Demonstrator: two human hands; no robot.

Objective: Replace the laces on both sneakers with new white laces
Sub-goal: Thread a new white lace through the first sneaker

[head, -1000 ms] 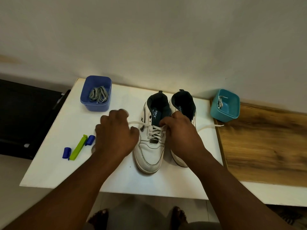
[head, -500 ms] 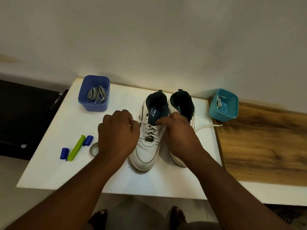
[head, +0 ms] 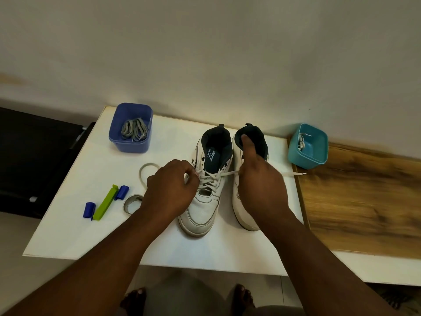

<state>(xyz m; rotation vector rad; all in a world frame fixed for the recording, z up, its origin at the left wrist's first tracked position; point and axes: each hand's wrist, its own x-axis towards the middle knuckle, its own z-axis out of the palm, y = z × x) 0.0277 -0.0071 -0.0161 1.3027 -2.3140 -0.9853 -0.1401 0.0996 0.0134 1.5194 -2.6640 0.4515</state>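
Pinching the lace [head: 210, 177] on each side of the left sneaker [head: 205, 190], left hand [head: 169, 190] and right hand [head: 259, 181] hold soft, limp, light cord; it likely handles best near its stiff tip [head: 300, 173], beyond the right grip.

I'm looking at two white sneakers: the left sneaker [head: 205, 201] is showing a dark navy lining and a navy insole with pale lettering, thin dark piping over its toe, and the right sneaker [head: 245, 210] is showing the same white with a dark collar. The lace [head: 210, 179] running through the left one is looking off-white, almost grey. The table [head: 91, 179] is showing plain white, with a brown wood-grain board [head: 364, 201] beside it. A blue tub [head: 131, 144] is holding grey laces [head: 134, 130]; a teal tub [head: 307, 153] is holding a whitish lace [head: 301, 142]. A lime green clip [head: 105, 201] is lying between two dark blue caps [head: 88, 209].
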